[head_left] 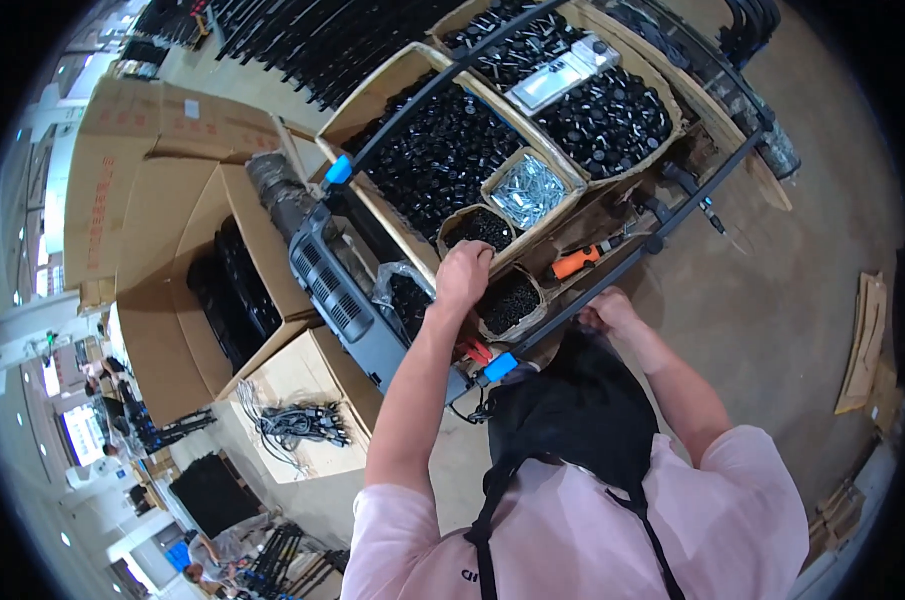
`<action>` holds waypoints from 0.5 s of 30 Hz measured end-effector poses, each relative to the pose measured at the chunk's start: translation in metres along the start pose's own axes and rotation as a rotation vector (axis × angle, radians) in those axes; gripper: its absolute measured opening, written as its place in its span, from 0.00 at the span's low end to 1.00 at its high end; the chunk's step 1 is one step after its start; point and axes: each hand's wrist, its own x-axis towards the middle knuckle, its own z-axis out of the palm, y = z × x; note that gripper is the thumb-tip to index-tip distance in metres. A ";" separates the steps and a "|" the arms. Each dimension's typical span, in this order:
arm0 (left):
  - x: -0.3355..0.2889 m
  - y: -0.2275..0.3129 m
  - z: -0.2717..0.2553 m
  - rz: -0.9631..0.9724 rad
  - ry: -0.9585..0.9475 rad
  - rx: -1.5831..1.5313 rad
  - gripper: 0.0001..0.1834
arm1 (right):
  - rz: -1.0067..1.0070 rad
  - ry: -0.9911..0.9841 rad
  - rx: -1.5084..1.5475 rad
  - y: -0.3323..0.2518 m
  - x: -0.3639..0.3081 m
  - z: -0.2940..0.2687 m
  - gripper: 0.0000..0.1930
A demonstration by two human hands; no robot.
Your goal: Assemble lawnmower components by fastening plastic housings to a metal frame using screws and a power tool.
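My left hand (464, 274) is at the near rim of a cardboard box, its fingers drawn together beside a small compartment of tiny black parts (480, 229). Whatever sits in those fingertips is too small to make out. Close by the same hand is another small box of black screw-like pieces (512, 303). My right hand (608, 309) is beside a dark metal bar (622, 268), fingers curled, their tips partly hidden. An orange-handled tool (575, 262) lies between the bar and the boxes. A red-handled tool (475, 351) is below my left hand.
Large cartons hold black round caps (437, 140) and black-headed bolts (607, 125); a smaller box holds silver pins (528, 190). To the left stand a grey machine housing (330, 285), an open carton (172, 220) and cables (297, 422) on cardboard. Blue clips (339, 169) mark the frame.
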 end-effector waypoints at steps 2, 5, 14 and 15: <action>0.013 -0.002 0.010 0.117 -0.018 0.154 0.08 | 0.076 0.082 0.175 0.008 0.030 0.007 0.13; -0.005 0.078 0.007 0.328 0.076 0.182 0.07 | 0.153 0.226 0.339 0.021 0.063 0.004 0.14; -0.058 0.014 0.036 0.180 -0.498 0.103 0.12 | 0.139 0.246 0.371 -0.017 0.078 0.029 0.15; -0.055 -0.004 0.052 0.219 -0.532 0.214 0.16 | 0.136 0.247 0.365 -0.027 0.081 0.032 0.15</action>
